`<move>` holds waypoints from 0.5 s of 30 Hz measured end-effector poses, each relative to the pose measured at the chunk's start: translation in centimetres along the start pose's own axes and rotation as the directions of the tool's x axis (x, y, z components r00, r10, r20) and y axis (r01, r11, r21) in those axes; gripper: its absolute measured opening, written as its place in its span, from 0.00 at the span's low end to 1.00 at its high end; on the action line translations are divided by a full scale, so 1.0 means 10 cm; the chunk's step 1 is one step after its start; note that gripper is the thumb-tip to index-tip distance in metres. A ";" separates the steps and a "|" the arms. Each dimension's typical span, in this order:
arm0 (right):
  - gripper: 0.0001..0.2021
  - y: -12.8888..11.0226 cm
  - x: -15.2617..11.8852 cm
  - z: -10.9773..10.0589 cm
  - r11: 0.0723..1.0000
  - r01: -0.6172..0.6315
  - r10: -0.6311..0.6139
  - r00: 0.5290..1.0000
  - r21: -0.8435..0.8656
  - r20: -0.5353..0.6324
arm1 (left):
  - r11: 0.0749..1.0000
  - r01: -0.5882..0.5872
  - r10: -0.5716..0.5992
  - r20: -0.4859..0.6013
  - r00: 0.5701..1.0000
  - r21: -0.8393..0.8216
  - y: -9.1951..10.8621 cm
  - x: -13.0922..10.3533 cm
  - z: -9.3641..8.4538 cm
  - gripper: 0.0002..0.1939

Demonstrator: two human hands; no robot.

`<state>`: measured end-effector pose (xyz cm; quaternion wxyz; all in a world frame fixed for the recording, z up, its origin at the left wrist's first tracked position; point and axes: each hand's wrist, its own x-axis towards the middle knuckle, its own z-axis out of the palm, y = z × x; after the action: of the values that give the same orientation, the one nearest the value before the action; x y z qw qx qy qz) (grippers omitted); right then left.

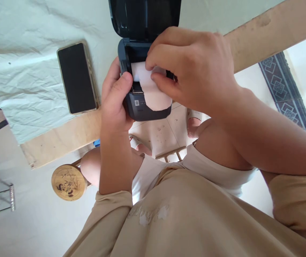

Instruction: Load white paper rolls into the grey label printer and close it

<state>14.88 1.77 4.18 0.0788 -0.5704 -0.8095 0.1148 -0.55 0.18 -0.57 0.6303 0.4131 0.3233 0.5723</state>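
Observation:
A small dark blue label printer (134, 112) is held over the table's front edge, its black lid (144, 16) swung up and back. My left hand (116, 92) grips the printer's left side, thumb on the rim. Inside the printer sits a roll of white paper (155, 91), whose loose end with a ragged edge hangs over the front. My right hand (190, 64) is closed over the roll, thumb and fingers pinching the paper. Part of the roll and the printer's right side are hidden behind that hand.
A dark-screened smartphone (77, 78) in a clear case lies left of the printer on a pale green cloth (35, 64). The table's bare wooden edge (61, 130) shows below the cloth. A round wooden stool (69, 182) stands on the floor at lower left, near a glass-shelved rack (1, 196).

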 end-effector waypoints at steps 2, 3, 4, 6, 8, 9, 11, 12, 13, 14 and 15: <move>0.13 -0.02 -0.01 -0.05 0.998 -0.019 0.021 0.999 -0.055 0.044 | 1.000 -0.004 0.004 -0.001 1.000 0.002 0.01 -0.01 0.01 0.13; 0.14 -0.03 -0.02 -0.07 0.997 -0.024 0.028 0.998 -0.074 0.063 | 1.000 -0.004 0.003 0.007 1.000 0.007 0.01 -0.01 0.00 0.14; 0.14 -0.03 -0.02 -0.09 0.996 -0.027 0.033 0.997 -0.086 0.076 | 1.000 -0.005 0.005 0.016 1.000 0.017 0.01 0.00 -0.01 0.15; 0.17 -0.03 -0.03 -0.11 0.996 -0.021 0.029 0.995 -0.089 0.093 | 0.998 -0.004 0.002 0.033 0.999 0.065 0.00 0.00 -0.04 0.16; 0.20 -0.01 -0.03 -0.11 0.996 -0.016 0.026 0.994 -0.092 0.107 | 0.990 0.011 -0.018 0.049 0.999 0.138 0.01 0.01 -0.08 0.16; 0.21 0.00 -0.03 -0.10 0.997 -0.003 0.011 0.995 -0.081 0.104 | 0.985 0.021 -0.031 0.052 0.998 0.169 0.01 0.02 -0.09 0.16; 0.20 0.04 -0.03 -0.08 0.998 0.054 -0.052 0.996 -0.023 0.073 | 0.982 0.040 -0.050 0.051 0.997 0.187 0.01 0.02 -0.10 0.15; 0.20 0.06 -0.03 -0.07 0.996 0.087 -0.088 0.995 0.016 0.046 | 0.984 0.043 -0.053 0.055 0.997 0.173 0.01 0.02 -0.10 0.16; 0.20 0.08 -0.04 -0.06 0.991 0.120 -0.121 0.992 0.057 0.021 | 0.988 0.041 -0.051 0.063 0.997 0.152 0.00 0.02 -0.10 0.17; 0.20 0.10 -0.05 -0.06 0.983 0.150 -0.150 0.989 0.109 -0.008 | 0.991 0.036 -0.047 0.080 0.996 0.131 -0.01 0.02 -0.10 0.19; 0.21 0.12 -0.05 -0.06 0.969 0.182 -0.178 0.983 0.167 -0.035 | 0.993 0.029 -0.040 0.096 0.995 0.114 -0.02 0.02 -0.10 0.21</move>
<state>16.30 1.71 4.40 0.1451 -0.4870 -0.8443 0.1700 -1.28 0.51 -1.16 0.6311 0.4699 0.3306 0.5211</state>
